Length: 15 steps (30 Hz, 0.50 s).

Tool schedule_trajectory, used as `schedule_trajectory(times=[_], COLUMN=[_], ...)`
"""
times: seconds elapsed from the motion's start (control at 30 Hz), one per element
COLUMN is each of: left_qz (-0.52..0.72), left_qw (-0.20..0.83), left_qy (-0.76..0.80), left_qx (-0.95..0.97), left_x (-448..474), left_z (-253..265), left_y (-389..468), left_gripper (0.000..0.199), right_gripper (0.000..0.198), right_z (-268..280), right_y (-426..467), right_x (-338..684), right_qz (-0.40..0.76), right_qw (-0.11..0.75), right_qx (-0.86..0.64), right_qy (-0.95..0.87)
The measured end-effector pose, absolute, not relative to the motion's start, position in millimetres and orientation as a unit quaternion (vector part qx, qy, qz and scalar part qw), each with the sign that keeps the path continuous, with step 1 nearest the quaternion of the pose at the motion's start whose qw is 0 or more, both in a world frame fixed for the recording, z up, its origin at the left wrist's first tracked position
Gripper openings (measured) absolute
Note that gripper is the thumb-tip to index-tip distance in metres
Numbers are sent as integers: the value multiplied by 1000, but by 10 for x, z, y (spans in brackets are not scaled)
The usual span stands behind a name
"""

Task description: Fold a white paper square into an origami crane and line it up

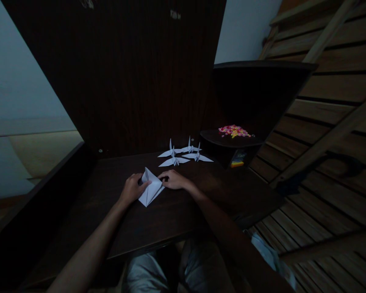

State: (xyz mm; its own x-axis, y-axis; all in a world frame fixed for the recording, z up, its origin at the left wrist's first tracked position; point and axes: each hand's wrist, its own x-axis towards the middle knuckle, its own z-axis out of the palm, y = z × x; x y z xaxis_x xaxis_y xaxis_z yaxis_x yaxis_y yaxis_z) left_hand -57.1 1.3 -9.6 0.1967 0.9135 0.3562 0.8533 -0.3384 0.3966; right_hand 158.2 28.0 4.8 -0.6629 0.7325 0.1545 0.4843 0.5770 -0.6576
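Note:
A partly folded sheet of white paper [152,188], shaped like a diamond with layered flaps, lies on the dark desk. My left hand [133,188] grips its left side, the thumb laid across the top layer. At the right corner, the fingertips of my right hand [173,179] pinch the paper's edge. Just beyond my hands stand several white paper cranes [174,161] in a cluster, wings spread and necks pointing up.
The desk [134,232] has a raised dark side panel [45,195] on the left and a tall back panel [125,81]. On a corner shelf [225,141] at right sits a pile of small colourful pieces [234,131]. Below it stands a small box with yellow [237,162]. Wooden slats [326,114] rise at far right.

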Motion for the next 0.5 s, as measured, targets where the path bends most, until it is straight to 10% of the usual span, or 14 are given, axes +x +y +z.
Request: schedule_trajectory(times=[0.5], left_qz=[296], left_qw=[108], left_qy=[566], left_qx=[762], left_x=[-589], left_z=[-109], left_y=[24], left_gripper=[40], right_gripper=[8], right_z=[-126], right_y=[334], right_x=[1504], right_qz=[259], right_qw=[264], right_qx=[-320], right_qy=[-872])
